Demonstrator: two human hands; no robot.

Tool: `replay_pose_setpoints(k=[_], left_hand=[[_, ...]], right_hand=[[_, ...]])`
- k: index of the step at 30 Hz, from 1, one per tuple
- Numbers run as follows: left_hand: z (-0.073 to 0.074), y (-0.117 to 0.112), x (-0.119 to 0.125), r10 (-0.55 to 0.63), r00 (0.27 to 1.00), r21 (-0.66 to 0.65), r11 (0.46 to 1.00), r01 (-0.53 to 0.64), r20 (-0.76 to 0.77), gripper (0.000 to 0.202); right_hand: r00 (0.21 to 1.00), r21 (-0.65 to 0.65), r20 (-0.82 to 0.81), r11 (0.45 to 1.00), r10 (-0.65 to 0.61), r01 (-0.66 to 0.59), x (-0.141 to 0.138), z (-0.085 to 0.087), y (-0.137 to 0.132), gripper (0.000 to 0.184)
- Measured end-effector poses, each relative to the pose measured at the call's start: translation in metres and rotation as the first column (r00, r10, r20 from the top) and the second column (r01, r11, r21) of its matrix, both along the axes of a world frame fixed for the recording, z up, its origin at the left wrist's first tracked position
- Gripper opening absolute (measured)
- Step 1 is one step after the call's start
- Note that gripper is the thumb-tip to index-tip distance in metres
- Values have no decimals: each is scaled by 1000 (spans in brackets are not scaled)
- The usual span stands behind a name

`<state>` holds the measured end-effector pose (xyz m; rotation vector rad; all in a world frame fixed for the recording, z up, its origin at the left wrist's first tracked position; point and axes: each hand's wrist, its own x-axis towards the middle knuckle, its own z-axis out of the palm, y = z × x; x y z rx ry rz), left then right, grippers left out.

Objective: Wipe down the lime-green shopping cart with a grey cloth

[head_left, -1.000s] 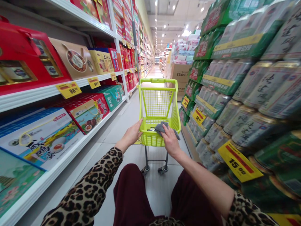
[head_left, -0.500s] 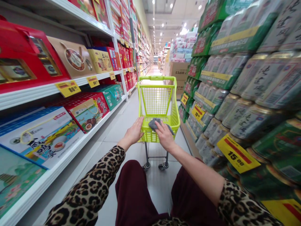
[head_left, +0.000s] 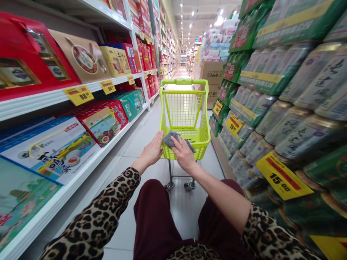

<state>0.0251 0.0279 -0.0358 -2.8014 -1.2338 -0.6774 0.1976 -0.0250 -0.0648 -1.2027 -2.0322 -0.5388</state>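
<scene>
Left hand [head_left: 151, 150] lies open on the near rim of a lime-green wire shopping cart [head_left: 184, 82] — right hand [head_left: 183, 153] spread over a crumpled grey cloth [head_left: 173, 139] draped on that rim, pressing rather than gripping, as far as this view shows.

Bright, even light from ceiling spotlights [head_left: 192, 13], faint soft shadows, wide-angle bending toward the edges, little blur

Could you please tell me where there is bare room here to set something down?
Bare floor tiles run between the lime-green shopping cart and the left shelving. In the cart, slatted basket floor shows beside the grey cloth. It is crowded on the right, along the stacked cans.
</scene>
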Motion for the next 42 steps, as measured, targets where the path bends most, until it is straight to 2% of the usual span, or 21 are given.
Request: replay_pose_setpoints(k=[4, 6, 8, 11, 14, 16, 19, 21, 23, 25, 27, 29, 31, 33, 35, 37, 39, 42], left_hand=[[0, 0, 10, 14, 1000, 27, 1000, -14, -14, 70], [-3, 0, 18, 17, 1000, 36, 999, -17, 7, 70], [-7, 1, 25, -2, 999, 44, 999, 0, 46, 73], [-15, 6, 30, -64, 990, 35, 998, 60, 127, 80], [-16, 11, 27, -131, 965, 6, 991, 133, 228, 82], [-10, 12, 23, -176, 938, 8, 983, 182, 299, 83], [7, 5, 21, -214, 932, 11, 975, 221, 292, 78], [19, -4, 27, -199, 963, -13, 979, 205, 183, 69], [26, -14, 40, -146, 986, -21, 989, 148, 76, 60], [28, -20, 58, -62, 997, 21, 998, 62, 39, 50], [27, -21, 73, -1, 999, 73, 997, -1, 35, 35], [26, -16, 78, -25, 999, 105, 994, 22, 22, 24], [24, -7, 68, -118, 993, 128, 985, 116, 9, 25], [24, 3, 49, -192, 981, 161, 969, 188, 10, 32], [23, 10, 29, -182, 983, 180, 968, 176, 21, 38], [22, 10, 19, -117, 993, 172, 979, 111, 27, 41], [21, 4, 25, -44, 999, 160, 986, 40, 24, 43], [18, -10, 61, 15, 999, 150, 989, -20, 29, 46]], right_hand=[[998, 36, -20, 998, -60, 61, 52, -2, -16, 37], [993, 31, -56, 993, -108, 110, 66, -3, -21, 41], [984, 16, -98, 989, -146, 148, 62, -3, -21, 43], [983, -7, -117, 990, -139, 139, 32, -2, -12, 41], [990, -55, -109, 994, -95, 90, -5, 1, 0, 39], [990, -81, -127, 995, -63, 53, -17, 5, 5, 39], [980, -63, -177, 992, 93, -105, -11, 10, 3, 34], [938, -15, -263, 971, 227, -240, 3, 13, -2, 32], [878, 41, -379, 953, 292, -299, 17, 16, -5, 33], [846, 76, -466, 965, 258, -253, 29, 18, -6, 35], [856, 69, -495, 989, 149, -132, 40, 20, -5, 38], [889, 20, -457, 1000, 30, -24, 52, 19, -3, 43], [921, -25, -388, 1000, -27, 18, 63, 17, -1, 47], [938, -40, -344, 999, -37, 25, 74, 13, -1, 51], [944, -28, -326, 999, -49, 42, 81, 8, -2, 54], [952, -23, -299, 998, -60, 56, 83, 4, -2, 56], [958, -23, -277, 998, -71, 67, 81, 2, -2, 58], [962, -6, -265, 997, -70, 71, 77, 1, 1, 59]])
